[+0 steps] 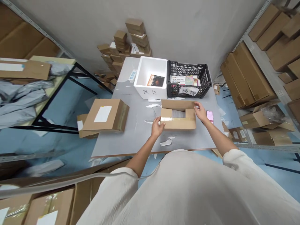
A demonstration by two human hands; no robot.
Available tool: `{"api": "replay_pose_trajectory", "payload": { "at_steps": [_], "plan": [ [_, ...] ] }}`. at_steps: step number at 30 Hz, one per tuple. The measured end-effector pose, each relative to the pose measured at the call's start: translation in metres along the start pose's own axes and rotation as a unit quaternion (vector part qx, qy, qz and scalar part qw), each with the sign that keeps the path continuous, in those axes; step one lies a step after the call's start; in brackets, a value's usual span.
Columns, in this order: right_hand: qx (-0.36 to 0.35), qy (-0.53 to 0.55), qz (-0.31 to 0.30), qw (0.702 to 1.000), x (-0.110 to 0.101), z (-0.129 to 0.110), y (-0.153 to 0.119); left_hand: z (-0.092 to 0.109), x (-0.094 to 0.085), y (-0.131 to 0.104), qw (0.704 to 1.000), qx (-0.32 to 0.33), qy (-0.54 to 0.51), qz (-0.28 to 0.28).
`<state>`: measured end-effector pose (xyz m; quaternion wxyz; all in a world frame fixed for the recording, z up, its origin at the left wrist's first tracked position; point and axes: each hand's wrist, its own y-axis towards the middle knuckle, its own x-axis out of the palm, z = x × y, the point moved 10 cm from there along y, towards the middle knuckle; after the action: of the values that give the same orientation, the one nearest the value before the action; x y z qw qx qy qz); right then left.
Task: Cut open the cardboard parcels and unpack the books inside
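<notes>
Cardboard box: top open, back flap raised
Left hand: clamped on left end
Right hand: touching flap, grip unclear
Flap step: seemingly in hand; next move needs box steadied

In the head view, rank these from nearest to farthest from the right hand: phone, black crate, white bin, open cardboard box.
From the right hand:
1. Open cardboard box: at the hand, on its left
2. Phone: just right
3. Black crate: beyond the box
4. White bin: left of the crate
</notes>
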<state>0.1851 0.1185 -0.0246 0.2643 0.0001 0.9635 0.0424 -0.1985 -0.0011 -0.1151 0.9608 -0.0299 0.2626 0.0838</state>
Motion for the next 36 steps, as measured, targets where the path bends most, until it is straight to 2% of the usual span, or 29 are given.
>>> {"api": "replay_pose_trajectory", "payload": {
  "at_steps": [3, 6, 10, 15, 21, 23, 28, 32, 36],
  "plan": [
    [-0.016, -0.134, -0.054, 0.989, 0.014, 0.002, 0.008, 0.001, 0.000, 0.000, 1.000, 0.008, 0.005, -0.005],
    [0.001, -0.197, -0.109, 0.974, 0.022, 0.015, 0.011, 0.004, 0.000, -0.003, 1.000, 0.012, 0.006, -0.012],
    [0.028, -0.173, -0.150, 0.973, 0.023, 0.028, 0.015, 0.009, 0.000, -0.006, 1.000, 0.000, 0.006, -0.023],
    [0.032, -0.119, -0.174, 0.977, 0.026, 0.027, 0.015, 0.021, -0.005, -0.007, 0.999, -0.012, 0.011, -0.037],
    [0.050, -0.087, -0.171, 0.980, 0.028, 0.026, 0.014, 0.048, -0.038, -0.002, 1.000, 0.006, -0.002, 0.004],
    [0.055, -0.086, -0.177, 0.979, 0.028, 0.027, 0.014, 0.057, -0.048, -0.003, 1.000, 0.018, -0.009, 0.000],
    [0.050, -0.092, -0.192, 0.976, 0.030, 0.029, 0.014, 0.070, -0.051, -0.023, 0.994, 0.058, -0.012, -0.093],
    [0.039, -0.104, -0.191, 0.975, 0.033, 0.029, 0.011, 0.068, -0.051, -0.046, 0.983, 0.082, 0.003, -0.167],
    [0.034, -0.130, -0.191, 0.972, 0.038, 0.030, 0.009, 0.066, -0.037, -0.069, 0.956, 0.126, 0.081, -0.250]
  ]
}}
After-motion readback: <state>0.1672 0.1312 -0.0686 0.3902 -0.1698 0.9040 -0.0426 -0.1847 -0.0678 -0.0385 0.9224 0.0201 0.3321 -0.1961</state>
